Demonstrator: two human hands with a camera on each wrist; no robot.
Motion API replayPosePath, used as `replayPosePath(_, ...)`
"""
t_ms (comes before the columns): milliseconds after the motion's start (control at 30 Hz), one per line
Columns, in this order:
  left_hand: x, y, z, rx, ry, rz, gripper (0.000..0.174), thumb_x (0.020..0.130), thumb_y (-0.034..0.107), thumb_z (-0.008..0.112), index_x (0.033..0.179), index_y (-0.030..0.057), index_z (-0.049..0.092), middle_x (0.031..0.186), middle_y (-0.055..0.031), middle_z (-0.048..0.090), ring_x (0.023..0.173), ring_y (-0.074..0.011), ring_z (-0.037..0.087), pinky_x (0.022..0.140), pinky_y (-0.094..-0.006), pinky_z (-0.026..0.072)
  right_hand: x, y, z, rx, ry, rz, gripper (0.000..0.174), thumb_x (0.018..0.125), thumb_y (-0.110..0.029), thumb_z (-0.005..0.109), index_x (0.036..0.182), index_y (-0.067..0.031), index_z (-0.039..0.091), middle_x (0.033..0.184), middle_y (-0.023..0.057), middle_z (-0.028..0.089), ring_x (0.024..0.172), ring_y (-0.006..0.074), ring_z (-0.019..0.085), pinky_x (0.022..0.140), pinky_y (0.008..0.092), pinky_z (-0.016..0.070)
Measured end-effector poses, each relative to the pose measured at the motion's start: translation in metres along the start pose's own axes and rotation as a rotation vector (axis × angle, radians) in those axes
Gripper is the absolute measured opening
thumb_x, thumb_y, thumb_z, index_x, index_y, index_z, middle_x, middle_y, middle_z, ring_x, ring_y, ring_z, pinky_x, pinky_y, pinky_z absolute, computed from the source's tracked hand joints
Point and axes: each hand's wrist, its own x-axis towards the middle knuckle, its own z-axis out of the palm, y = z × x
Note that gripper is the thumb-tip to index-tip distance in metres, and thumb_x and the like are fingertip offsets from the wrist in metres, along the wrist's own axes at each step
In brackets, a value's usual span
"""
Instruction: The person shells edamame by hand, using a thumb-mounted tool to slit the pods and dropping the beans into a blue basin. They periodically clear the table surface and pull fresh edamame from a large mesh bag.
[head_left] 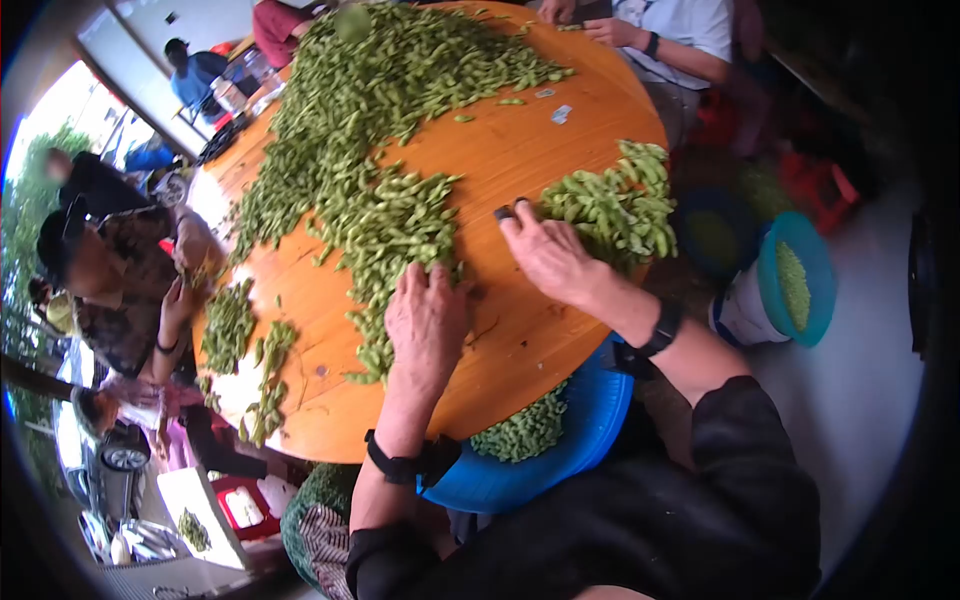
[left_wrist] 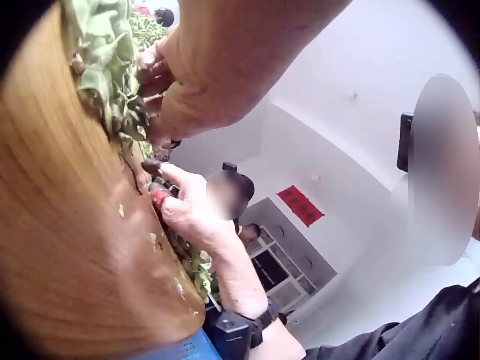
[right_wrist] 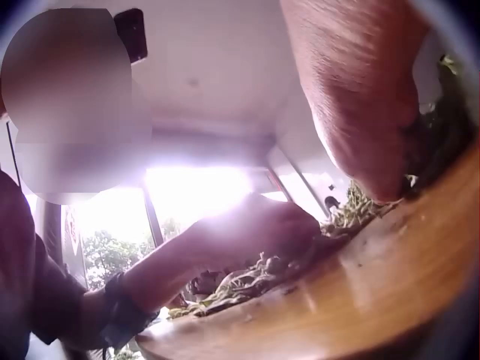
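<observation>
On the round wooden table [head_left: 520, 345], the left hand [head_left: 428, 318] rests at the near right edge of a long heap of green pods [head_left: 395, 225], its fingers on the pods. To its right the right hand [head_left: 550, 255] lies low beside a smaller pod pile [head_left: 615, 205], dark covers on its fingertips. In the left wrist view the left hand [left_wrist: 202, 105] is at leafy pods [left_wrist: 109, 60], with the right hand [left_wrist: 196, 214] beyond. The right wrist view shows the right hand [right_wrist: 360, 97] large and the left hand [right_wrist: 255, 229] near pods; its fingertips are unclear.
Below the table edge is a blue basin [head_left: 590, 430] with green beans. A teal basin [head_left: 815, 285] stands at the right on a white bucket. Small pod piles [head_left: 228, 325] lie at the table's left. Other people sit around the table, one at the left [head_left: 120, 255].
</observation>
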Motion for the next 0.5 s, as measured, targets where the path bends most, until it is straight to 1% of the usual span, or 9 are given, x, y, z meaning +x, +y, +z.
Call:
replayPosePath(33,0.001,-0.001,-0.001,0.002,-0.036,-0.013,0.03,0.085,0.03,0.067,0.098,0.0037,0.065,0.096,-0.0142,0.059,0.091,-0.0331,0.061,0.074,-0.0428,0.0503,0.002,0.005,0.006,-0.076,0.022,-0.008,0.034,0.081,0.001,0.055,0.113,0.0039,0.046,0.102,0.0231,0.052,0.071,0.0383,0.065,0.062,0.0471,0.0532)
replayPosePath(67,0.0,-0.002,-0.001,0.004,-0.029,-0.016,0.029,0.085,0.029,0.068,0.098,0.0037,0.065,0.097,-0.015,0.059,0.092,-0.0333,0.061,0.075,-0.0428,0.0503,0.002,0.012,0.008,-0.179,0.066,-0.01,0.027,0.083,-0.005,0.056,0.107,0.0063,0.051,0.1,0.0254,0.054,0.066,0.0315,0.067,0.059,0.0371,0.0554)
replayPosePath(100,-0.001,-0.003,-0.001,0.007,-0.023,-0.021,0.029,0.084,0.028,0.068,0.099,0.0038,0.065,0.099,-0.0159,0.058,0.093,-0.0335,0.06,0.076,-0.0427,0.0503,-0.002,0.021,0.005,-0.195,0.061,0.008,0.027,0.083,-0.005,0.056,0.107,0.0063,0.051,0.1,0.0254,0.054,0.066,0.0315,0.067,0.059,0.0371,0.0554)
replayPosePath(167,-0.004,-0.006,0.001,-0.004,-0.007,0.007,0.028,0.083,0.025,0.069,0.102,0.0041,0.066,0.1,-0.0171,0.058,0.095,-0.0336,0.06,0.077,-0.042,0.0504,-0.011,0.038,0.0,-0.152,-0.036,0.259,0.018,0.086,-0.004,0.051,0.104,0.0003,0.048,0.099,0.0213,0.052,0.07,0.0367,0.066,0.062,0.0464,0.0532)
replayPosePath(267,-0.005,-0.004,-0.002,-0.088,0.034,0.034,0.02,0.086,0.02,0.063,0.098,0.0042,0.066,0.095,-0.0138,0.054,0.091,-0.0318,0.058,0.074,-0.0421,0.0498,-0.043,0.083,-0.009,-0.215,0.028,0.421,0.015,0.087,-0.004,0.049,0.101,-0.0048,0.05,0.092,0.0171,0.055,0.068,0.0341,0.064,0.058,0.0481,0.0519)
replayPosePath(367,-0.007,-0.004,-0.007,-0.178,0.073,0.026,0.02,0.086,0.013,0.063,0.103,0.0027,0.066,0.096,-0.0139,0.054,0.089,-0.0311,0.057,0.073,-0.0423,0.049,-0.083,0.132,-0.02,-0.268,0.107,0.609,0.021,0.081,-0.002,0.056,0.102,-0.0047,0.052,0.096,0.0176,0.056,0.08,0.0393,0.063,0.067,0.05,0.052)
replayPosePath(400,-0.006,-0.005,-0.007,-0.192,0.174,0.079,0.019,0.085,0.01,0.063,0.102,0.0018,0.065,0.097,-0.014,0.054,0.089,-0.031,0.057,0.073,-0.0422,0.0488,-0.089,0.131,-0.034,-0.238,0.149,0.68,0.024,0.079,0.0,0.057,0.102,-0.0032,0.053,0.097,0.0187,0.057,0.079,0.0411,0.062,0.069,0.0517,0.0519)
replayPosePath(433,-0.005,-0.005,-0.008,-0.205,0.275,0.134,0.019,0.084,0.007,0.063,0.102,0.001,0.065,0.098,-0.0141,0.054,0.088,-0.031,0.057,0.073,-0.042,0.0487,-0.094,0.125,-0.047,-0.211,0.15,0.695,0.022,0.081,0.0,0.057,0.103,-0.0013,0.054,0.098,0.0197,0.056,0.084,0.0381,0.062,0.071,0.052,0.0506)
replayPosePath(500,-0.002,-0.003,-0.01,-0.216,0.348,0.154,0.019,0.084,0.002,0.062,0.102,-0.0007,0.063,0.095,-0.0141,0.055,0.084,-0.0312,0.057,0.071,-0.0409,0.0483,-0.095,0.106,-0.06,-0.106,0.318,0.442,0.023,0.077,0.002,0.06,0.099,-0.0021,0.055,0.095,0.0193,0.055,0.085,0.037,0.061,0.069,0.0496,0.0501)
